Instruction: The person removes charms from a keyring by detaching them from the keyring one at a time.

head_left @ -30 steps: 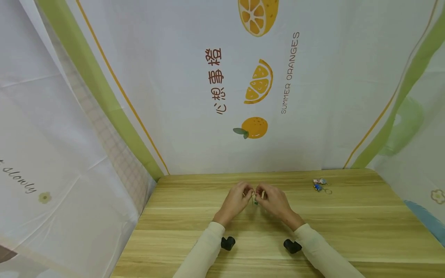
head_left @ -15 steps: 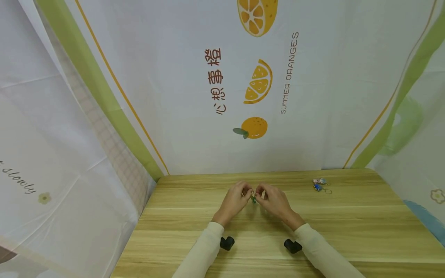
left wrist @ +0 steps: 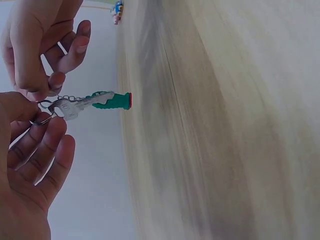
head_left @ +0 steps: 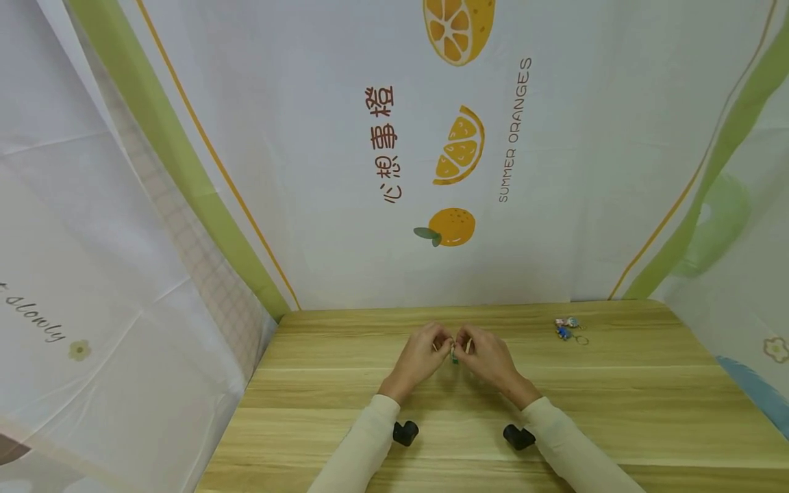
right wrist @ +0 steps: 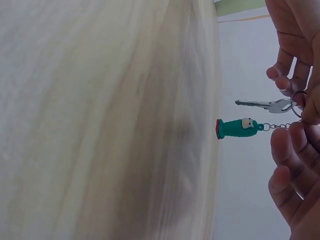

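Both hands meet fingertip to fingertip over the far middle of the table in the head view. My left hand (head_left: 419, 357) pinches a metal split ring (left wrist: 41, 120), and a silver key (left wrist: 75, 106) hangs from it. Beside it, my right hand (head_left: 488, 357) pinches the top end of a small chain (right wrist: 275, 126) at the ring. A green figure keychain (right wrist: 239, 128) with a pale face and red base dangles from that chain, next to the key. The fingers partly hide the spot where ring and chain come together.
On the wooden table (head_left: 616, 411), a blue figure keychain (head_left: 564, 333) with a ring lies at the back right. A pink and light-blue figure (head_left: 567, 321) lies right behind it. Black wrist devices (head_left: 405, 433) show beside the sleeves. A printed curtain (head_left: 339, 260) rises behind the table.
The dangling key and green keychain have swung and turned slightly. The fingertips have drawn a little closer together, covering more of the ring. The keychains on the table have stayed put.
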Demonstrator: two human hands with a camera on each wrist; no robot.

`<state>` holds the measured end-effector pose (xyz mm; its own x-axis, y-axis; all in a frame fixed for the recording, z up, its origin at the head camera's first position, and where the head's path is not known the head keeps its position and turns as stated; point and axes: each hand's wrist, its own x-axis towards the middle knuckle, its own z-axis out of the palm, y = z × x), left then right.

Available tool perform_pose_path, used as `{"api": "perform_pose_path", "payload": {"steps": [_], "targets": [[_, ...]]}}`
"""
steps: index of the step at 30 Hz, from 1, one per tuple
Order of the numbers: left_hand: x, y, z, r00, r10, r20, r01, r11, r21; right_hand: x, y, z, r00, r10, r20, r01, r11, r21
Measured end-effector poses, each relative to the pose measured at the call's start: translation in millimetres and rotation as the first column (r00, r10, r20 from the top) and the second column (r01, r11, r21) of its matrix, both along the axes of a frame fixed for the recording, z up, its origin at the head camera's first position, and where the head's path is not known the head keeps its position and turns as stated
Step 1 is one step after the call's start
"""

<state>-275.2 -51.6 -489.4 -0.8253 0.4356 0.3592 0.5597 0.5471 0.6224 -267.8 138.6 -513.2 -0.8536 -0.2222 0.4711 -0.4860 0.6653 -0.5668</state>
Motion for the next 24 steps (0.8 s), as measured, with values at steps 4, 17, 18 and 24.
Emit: {"api": "perform_pose_path", "payload": {"steps": [4,17,18,24], "targets": [[1.3,0.7,-0.5,1.000,-0.003,0.009,0.004,1.000,-0.009,0.3,-1.0,0.5,1.000,-0.011,0.009,0.011,1.000,0.005],[2.3,-1.6,0.0,0.999,0.006,-0.034,-0.007,0.999,-0.042,0.9,-3.7,-1.0,1.000,-0.001,0.021,0.001,1.000,0.000],[2.1,-2.2,0.0,0.999,0.010,-0.037,-0.011,0.999,-0.042,0.9,-4.1,-0.7,1.000,0.003,0.019,-0.003,1.000,-0.002],[1.3,-4.0,-0.9,0.998,0.037,-0.042,-0.040,0.997,-0.060,1.2,-5.5,-0.4,1.000,0.028,-0.008,-0.029,0.999,-0.022]]}}
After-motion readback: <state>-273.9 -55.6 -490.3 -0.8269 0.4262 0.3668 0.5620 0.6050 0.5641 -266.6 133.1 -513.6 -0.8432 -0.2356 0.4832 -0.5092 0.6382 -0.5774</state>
